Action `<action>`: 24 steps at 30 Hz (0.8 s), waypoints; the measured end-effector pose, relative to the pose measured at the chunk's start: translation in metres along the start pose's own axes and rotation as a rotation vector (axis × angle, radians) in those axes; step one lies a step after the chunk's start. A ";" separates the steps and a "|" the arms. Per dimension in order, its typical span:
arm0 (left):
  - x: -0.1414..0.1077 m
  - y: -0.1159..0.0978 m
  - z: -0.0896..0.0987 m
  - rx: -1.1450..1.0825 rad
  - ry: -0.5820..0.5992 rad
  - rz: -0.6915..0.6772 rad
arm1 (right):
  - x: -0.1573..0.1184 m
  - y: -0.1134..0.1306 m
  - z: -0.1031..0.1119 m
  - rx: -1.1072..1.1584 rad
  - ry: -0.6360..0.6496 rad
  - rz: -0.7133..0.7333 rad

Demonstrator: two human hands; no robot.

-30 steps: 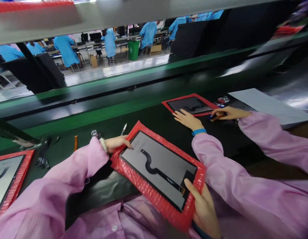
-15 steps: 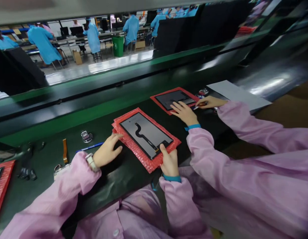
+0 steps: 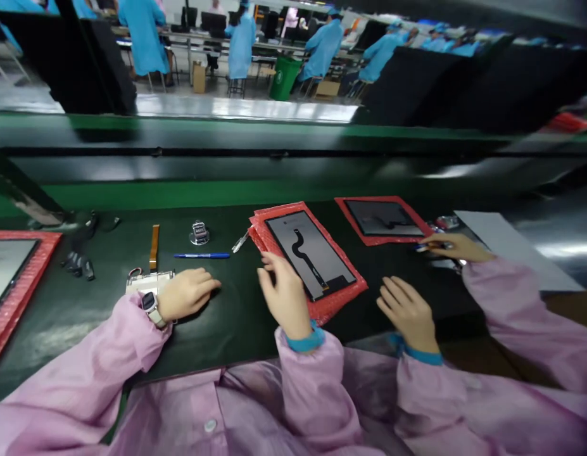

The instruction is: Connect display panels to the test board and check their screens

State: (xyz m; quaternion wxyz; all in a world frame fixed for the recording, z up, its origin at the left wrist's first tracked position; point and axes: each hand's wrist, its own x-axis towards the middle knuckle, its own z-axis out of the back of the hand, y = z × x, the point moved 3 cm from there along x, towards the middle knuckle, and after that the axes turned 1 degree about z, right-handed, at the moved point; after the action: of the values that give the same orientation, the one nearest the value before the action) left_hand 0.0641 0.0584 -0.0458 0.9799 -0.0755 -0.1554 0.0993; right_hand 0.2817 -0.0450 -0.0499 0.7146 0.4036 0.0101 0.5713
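Observation:
A flat display panel [image 3: 300, 244] with a black S-shaped flex cable [image 3: 306, 256] lies on red bubble-wrap pouches [image 3: 328, 309] on the dark green bench mat. My right hand [image 3: 284, 294] is at the left edge of this stack, thumb apart from the fingers, gripping nothing. Loosely stretched, my left hand [image 3: 189, 293] rests low over the mat without an object in its fingers. Beside it sits a small pale device [image 3: 151, 280], partly covered by the wrist, with an orange ribbon cable [image 3: 154, 247]. A blue pen [image 3: 201, 256] lies beyond my left hand.
A co-worker's hands [image 3: 410, 313] are at the right, near another panel [image 3: 383, 217] on red wrap; one holds a small tool. A silver part [image 3: 199, 232], a metal tool [image 3: 240, 242], black pieces [image 3: 78, 265] and a wrapped panel [image 3: 12, 272] lie leftward. White sheet [image 3: 511, 247] far right.
My right hand has let go of the pouch's lower right corner and moved to its left side. My left hand has drawn away leftward from the pouch. The view has swung left.

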 end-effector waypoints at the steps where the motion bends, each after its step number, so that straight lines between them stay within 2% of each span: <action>1: -0.002 0.005 0.006 0.009 -0.046 0.032 | 0.009 0.010 -0.014 -0.007 0.086 0.060; 4: -0.010 0.022 0.021 0.050 -0.174 0.190 | 0.037 0.038 -0.064 -0.033 0.317 0.217; 7: -0.019 0.036 0.030 0.035 -0.298 0.372 | 0.054 0.061 -0.105 -0.043 0.425 0.283; 9: -0.023 0.036 0.033 -0.028 -0.422 0.474 | 0.054 0.069 -0.116 -0.032 0.450 0.300; 10: -0.024 0.035 0.034 -0.073 -0.513 0.528 | 0.051 0.069 -0.113 -0.029 0.453 0.304; 12: -0.025 0.029 0.036 -0.173 -0.711 0.633 | 0.039 0.056 -0.086 0.026 0.429 0.287; 13: -0.024 0.025 0.035 -0.224 -0.768 0.664 | 0.030 0.043 -0.063 0.067 0.409 0.270; 14: -0.022 0.021 0.032 -0.278 -0.766 0.670 | 0.021 0.024 -0.033 0.184 0.362 0.223; 15: -0.018 0.017 0.028 -0.335 -0.696 0.652 | 0.011 0.002 0.001 0.318 0.321 0.175; 16: -0.013 0.013 0.022 -0.396 -0.571 0.625 | 0.001 -0.021 0.036 0.423 0.290 0.135; 18: -0.007 0.006 0.008 -0.512 -0.281 0.618 | -0.016 -0.062 0.098 0.485 0.239 0.072; 19: -0.005 0.004 0.002 -0.548 -0.170 0.643 | -0.022 -0.075 0.119 0.484 0.214 0.059; 20: -0.004 0.002 -0.002 -0.564 -0.097 0.675 | -0.024 -0.081 0.134 0.486 0.175 0.063; 21: -0.004 0.000 -0.004 -0.570 -0.058 0.699 | -0.024 -0.080 0.138 0.498 0.153 0.056; 22: -0.003 -0.002 -0.004 -0.581 -0.045 0.708 | -0.022 -0.073 0.134 0.527 0.134 0.039; 24: 0.001 -0.008 0.000 -0.665 -0.049 0.683 | -0.010 -0.049 0.106 0.616 0.113 -0.037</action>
State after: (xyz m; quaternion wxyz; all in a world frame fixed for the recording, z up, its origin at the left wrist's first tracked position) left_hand 0.0665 0.0513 -0.0443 0.8099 -0.4295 -0.1681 0.3625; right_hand 0.3681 -0.1139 -0.0119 0.5674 0.5687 0.2297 0.5495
